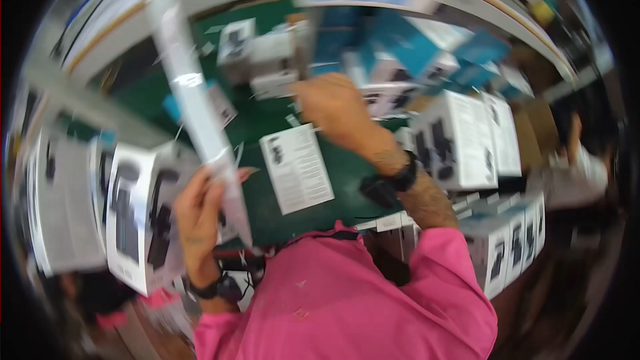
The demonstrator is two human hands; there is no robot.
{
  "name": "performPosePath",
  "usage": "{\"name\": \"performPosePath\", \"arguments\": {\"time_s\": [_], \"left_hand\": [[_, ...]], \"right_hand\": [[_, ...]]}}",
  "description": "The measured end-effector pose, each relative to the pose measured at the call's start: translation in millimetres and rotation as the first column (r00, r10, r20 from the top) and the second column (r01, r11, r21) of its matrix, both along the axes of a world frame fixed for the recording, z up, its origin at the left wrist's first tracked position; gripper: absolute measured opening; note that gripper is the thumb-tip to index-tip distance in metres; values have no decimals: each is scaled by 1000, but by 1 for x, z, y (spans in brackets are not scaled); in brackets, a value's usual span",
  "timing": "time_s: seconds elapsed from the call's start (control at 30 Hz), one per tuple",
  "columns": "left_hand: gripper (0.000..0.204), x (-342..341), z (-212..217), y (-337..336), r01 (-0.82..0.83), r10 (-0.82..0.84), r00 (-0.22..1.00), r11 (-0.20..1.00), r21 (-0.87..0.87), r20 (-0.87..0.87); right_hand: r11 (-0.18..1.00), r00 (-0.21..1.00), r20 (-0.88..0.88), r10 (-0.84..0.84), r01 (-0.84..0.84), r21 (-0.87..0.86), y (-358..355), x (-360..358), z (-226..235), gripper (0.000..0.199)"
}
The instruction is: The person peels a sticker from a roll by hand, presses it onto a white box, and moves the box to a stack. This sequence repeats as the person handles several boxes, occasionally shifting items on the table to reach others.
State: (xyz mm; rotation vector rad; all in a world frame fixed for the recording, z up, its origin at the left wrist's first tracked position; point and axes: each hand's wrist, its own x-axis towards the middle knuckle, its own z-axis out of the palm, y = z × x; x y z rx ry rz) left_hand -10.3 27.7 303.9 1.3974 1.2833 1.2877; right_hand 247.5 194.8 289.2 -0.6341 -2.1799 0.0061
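Observation:
The picture is motion-blurred. My left hand (199, 217) is closed around the lower end of a long, shiny white plastic strip (193, 100), which rises at a slant toward the upper left. My right hand (337, 108) reaches out over the green table mat (257, 117) to a cluster of white and blue boxes (373, 70). Its back faces the camera, and blur hides whether its fingers hold anything. A white printed leaflet (297, 168) lies flat on the mat between my two hands. Both wrists wear black bands.
White product boxes with black pictures stand at the right (467, 140), in a row at the lower right (510, 240) and at the left (133, 220). Blue boxes (417, 47) are piled at the back. Another person (580, 170) sits at the far right.

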Motion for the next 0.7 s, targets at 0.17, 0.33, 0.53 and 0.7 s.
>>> {"name": "performPosePath", "arguments": {"time_s": [0.17, 0.33, 0.53, 0.7], "left_hand": [[35, 8, -13, -2, -9, 42, 966, 992, -128, 256], [35, 5, -33, -7, -42, 106, 950, 975, -217, 294], [42, 4, -45, 3, -106, 208, 940, 931, -348, 269], [37, 0, -49, 6, -119, 219, 934, 936, -332, 283]], "right_hand": [[991, 937, 345, -61, 99, -92, 50, 18, -160, 5], [983, 929, 365, -66, 122, -134, 65, -14, -226, 8], [981, 933, 357, 51, 19, -192, 75, -49, -241, 4], [974, 879, 464, 111, -3, -228, 74, -52, -242, 6]]}}
